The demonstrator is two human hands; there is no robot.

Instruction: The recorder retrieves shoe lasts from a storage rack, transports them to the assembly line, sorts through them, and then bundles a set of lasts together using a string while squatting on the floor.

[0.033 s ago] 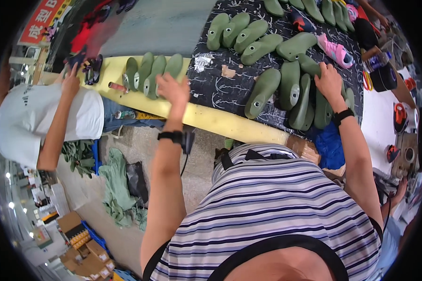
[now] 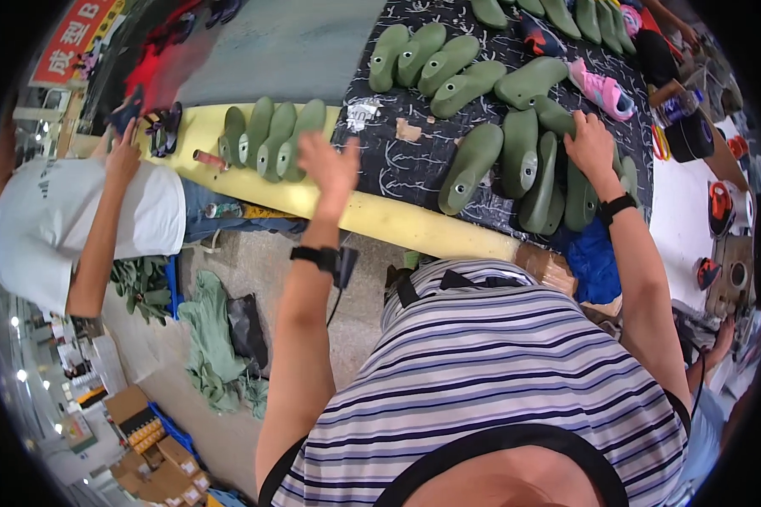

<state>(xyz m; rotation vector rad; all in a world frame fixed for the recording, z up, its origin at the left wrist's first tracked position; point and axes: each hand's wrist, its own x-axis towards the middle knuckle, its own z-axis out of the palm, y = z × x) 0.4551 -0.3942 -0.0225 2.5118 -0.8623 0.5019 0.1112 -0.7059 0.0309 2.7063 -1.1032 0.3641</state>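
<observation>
My left hand [image 2: 330, 167], fingers spread and holding nothing, hovers just right of a row of green shoe lasts [image 2: 275, 148] on the yellow tabletop edge. My right hand [image 2: 592, 145] lies over the far ends of a cluster of green shoe lasts, its slightly bent fingers apart. It appears to touch a small last [image 2: 555, 116] at its fingertips and covers the top of an upright last [image 2: 581, 198]. To its left lie a wide last [image 2: 472, 169] and a last with a metal-ringed hole [image 2: 521, 152]. What is under the right palm is hidden.
More lasts [image 2: 444, 63] and a pink shoe [image 2: 602, 89] lie farther back on the black printed cover [image 2: 410, 173]. A red-brown cylinder [image 2: 210, 160] rests on the yellow edge [image 2: 431, 230]. At left, a person in white [image 2: 101, 211] handles a dark shoe. Green cloth [image 2: 207, 338] lies on the floor.
My left hand has moved slightly right, away from the rightmost last of the row, and its fingers spread wider. The right hand has barely moved. The other person's hand has shifted slightly.
</observation>
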